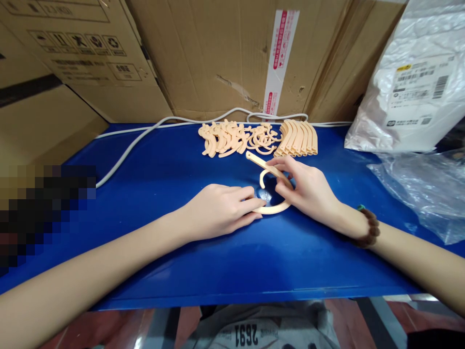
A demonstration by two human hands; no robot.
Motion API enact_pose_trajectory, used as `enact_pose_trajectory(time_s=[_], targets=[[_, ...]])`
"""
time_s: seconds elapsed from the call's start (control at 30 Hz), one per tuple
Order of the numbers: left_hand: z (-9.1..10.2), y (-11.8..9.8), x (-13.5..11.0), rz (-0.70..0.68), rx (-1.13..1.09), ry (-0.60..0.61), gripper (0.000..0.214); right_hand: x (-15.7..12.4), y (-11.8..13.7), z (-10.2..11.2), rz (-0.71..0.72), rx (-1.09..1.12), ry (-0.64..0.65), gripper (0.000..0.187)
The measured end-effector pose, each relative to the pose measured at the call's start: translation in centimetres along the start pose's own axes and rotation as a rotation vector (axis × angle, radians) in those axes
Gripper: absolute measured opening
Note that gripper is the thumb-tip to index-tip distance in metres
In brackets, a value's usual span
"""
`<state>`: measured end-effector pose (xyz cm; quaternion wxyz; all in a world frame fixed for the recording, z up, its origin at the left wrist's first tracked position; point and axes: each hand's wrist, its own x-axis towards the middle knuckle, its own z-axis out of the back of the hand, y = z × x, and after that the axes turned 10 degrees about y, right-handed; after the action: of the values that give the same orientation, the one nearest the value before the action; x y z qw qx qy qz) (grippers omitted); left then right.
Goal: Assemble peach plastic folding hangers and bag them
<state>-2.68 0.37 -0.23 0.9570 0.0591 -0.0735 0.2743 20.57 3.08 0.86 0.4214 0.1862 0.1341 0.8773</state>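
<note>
Between my hands, just above the blue table, is a cream plastic hanger made of a straight-looking bar (255,159) with a hole at its end, a small hook (263,180) and a curved arm (276,209). My right hand (303,186) pinches the bar and the joint at its right side, fingers partly covering them. My left hand (227,208) has its fingers closed on the left end of the curved arm, which is hidden under them. Behind my right hand lie a heap of short curved pieces (223,138), a heap of loose hooks (262,139) and a neat row of curved arms (298,138).
Cardboard boxes (225,63) line the back of the blue table (163,271). A white cable (125,157) runs along their base. At right stand a white labelled parcel bag (410,92) and crumpled clear plastic (425,189). The left edge is blurred out.
</note>
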Motion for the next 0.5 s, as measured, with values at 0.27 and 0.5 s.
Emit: enact_pose_trajectory(time_s=[0.27, 0.5], targets=[[-0.1, 0.6, 0.1, 0.077, -0.048, -0.079, 0.026, 0.2, -1.1, 0.0, 0.105, -0.09, -0.013, 0.031], [0.0, 0.9, 0.1, 0.147, -0.084, -0.058, 0.022, 0.1, -1.3, -0.2, 0.134, -0.077, -0.062, 0.03]])
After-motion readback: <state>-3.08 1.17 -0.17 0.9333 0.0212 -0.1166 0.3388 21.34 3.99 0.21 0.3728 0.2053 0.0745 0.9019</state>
